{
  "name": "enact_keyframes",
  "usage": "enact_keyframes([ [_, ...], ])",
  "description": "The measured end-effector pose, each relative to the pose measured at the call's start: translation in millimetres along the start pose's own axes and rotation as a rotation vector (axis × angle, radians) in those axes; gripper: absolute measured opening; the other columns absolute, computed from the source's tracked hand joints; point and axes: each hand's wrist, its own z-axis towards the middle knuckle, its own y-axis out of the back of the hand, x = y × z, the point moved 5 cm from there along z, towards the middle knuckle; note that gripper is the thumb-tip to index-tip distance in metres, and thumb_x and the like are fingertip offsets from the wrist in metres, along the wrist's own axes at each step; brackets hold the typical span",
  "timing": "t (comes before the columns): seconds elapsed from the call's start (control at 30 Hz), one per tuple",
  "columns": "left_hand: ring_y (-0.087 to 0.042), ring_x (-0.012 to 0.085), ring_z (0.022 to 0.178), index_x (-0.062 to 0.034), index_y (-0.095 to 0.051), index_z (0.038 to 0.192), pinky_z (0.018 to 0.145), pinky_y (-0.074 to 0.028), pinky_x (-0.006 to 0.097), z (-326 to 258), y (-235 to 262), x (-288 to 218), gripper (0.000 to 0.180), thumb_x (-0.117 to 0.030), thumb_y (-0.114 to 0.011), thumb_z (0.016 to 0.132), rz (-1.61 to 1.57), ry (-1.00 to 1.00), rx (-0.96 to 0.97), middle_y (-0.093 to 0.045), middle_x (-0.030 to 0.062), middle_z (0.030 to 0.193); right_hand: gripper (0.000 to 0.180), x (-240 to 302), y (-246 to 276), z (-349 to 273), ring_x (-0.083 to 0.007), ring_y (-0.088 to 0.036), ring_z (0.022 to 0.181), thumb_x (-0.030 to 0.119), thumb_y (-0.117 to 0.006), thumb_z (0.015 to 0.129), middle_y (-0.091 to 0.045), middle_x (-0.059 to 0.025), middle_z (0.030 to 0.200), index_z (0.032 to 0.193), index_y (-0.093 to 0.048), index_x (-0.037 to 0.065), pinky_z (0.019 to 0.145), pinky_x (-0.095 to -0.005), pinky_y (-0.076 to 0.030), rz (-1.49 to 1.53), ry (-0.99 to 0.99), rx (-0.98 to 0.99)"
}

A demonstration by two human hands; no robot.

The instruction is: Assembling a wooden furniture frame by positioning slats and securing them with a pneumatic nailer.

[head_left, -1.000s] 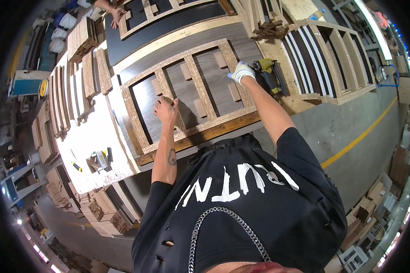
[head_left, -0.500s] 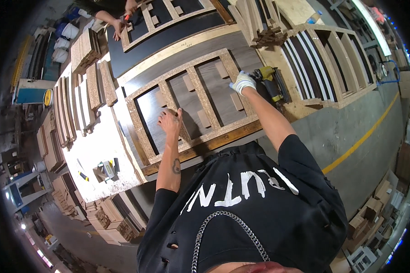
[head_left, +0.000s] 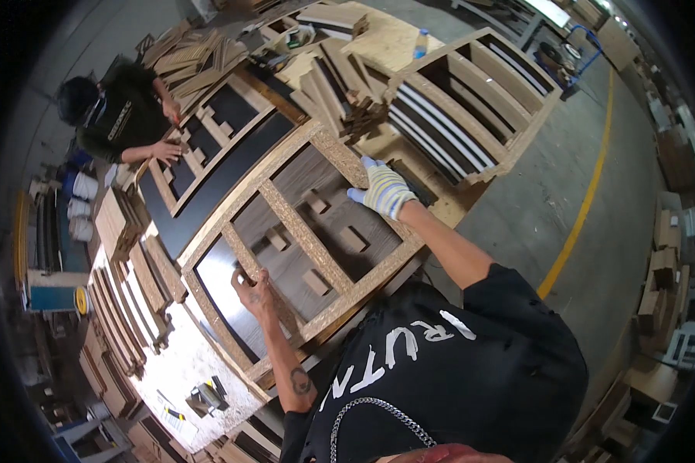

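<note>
A ladder-like particleboard frame (head_left: pixel 295 231) stretches across the bench before me, seemingly raised off the grey wood-grain panel (head_left: pixel 293 166) under it. My bare left hand (head_left: pixel 253 292) curls round one of its crossbars near the left end. At the right end rail, my right hand (head_left: pixel 382 189), in a striped knit glove, grips the frame with the thumb on the inner side. Through the openings several small wooden blocks show on the panel, among them one block (head_left: pixel 354 239) near the middle crossbar. Part of a dark tool (head_left: pixel 415 184) shows beside the glove.
Across the bench a co-worker (head_left: pixel 135 116) handles another frame (head_left: pixel 201 154) on a black panel. Stacked frames (head_left: pixel 471 100) stand at the right, near a blue-capped bottle (head_left: pixel 421 44). Wooden strips (head_left: pixel 120 309) and small tools (head_left: pixel 207 395) lie on the left.
The frame has shifted and appears lifted, with the blocks now outside its bars' lines. Both hands have closed on it. My view has turned, bringing more of the co-worker into sight.
</note>
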Motion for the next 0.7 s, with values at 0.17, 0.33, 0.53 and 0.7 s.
enact_keyframes([
  [0.17,-0.054,0.0117,0.075,0.0030,-0.062,0.122,0.066,-0.044,0.026,-16,-43,-74,0.050,-0.018,-0.076,0.079,0.034,0.007,0.107,-0.064,0.0030,0.091,0.093,-47,99,-76,-0.0448,-0.049,0.126,0.041,-0.076,0.079,-0.045,-0.0338,0.140,0.147,-0.031,-0.004,0.108,-0.0433,-0.040,0.105,0.065,-0.005],
  [0.33,-0.052,0.0119,0.073,0.0028,-0.062,0.120,0.064,-0.043,0.027,-54,-169,-188,0.041,-0.026,-0.064,0.091,-0.070,-0.177,0.262,-0.062,0.0031,0.086,0.082,-156,190,-104,-0.0435,-0.051,0.125,0.041,-0.068,0.082,-0.052,-0.0324,0.132,0.143,-0.038,-0.005,0.106,-0.0457,-0.041,-0.045,0.106,-0.478],
  [0.53,-0.048,0.0144,0.073,0.0003,-0.060,0.104,0.066,-0.044,0.031,-110,-372,-305,0.038,-0.036,-0.063,0.095,0.098,-0.462,0.553,-0.058,0.0038,0.084,0.073,-311,336,-37,-0.0432,-0.057,0.116,0.037,-0.072,0.082,-0.058,-0.0290,0.126,0.137,-0.047,-0.004,0.099,-0.0446,-0.047,-0.251,-0.095,-0.713],
  [0.7,-0.038,0.0358,0.140,0.0110,-0.036,0.144,0.114,-0.031,0.039,-124,-518,-318,0.089,-0.051,-0.066,0.087,0.168,-0.242,0.631,-0.040,0.0287,0.149,0.073,-455,414,53,-0.0409,-0.058,0.117,0.047,-0.071,0.083,-0.062,-0.0274,0.123,0.133,-0.053,-0.003,0.099,-0.0434,-0.047,-0.240,-0.103,-0.610],
])
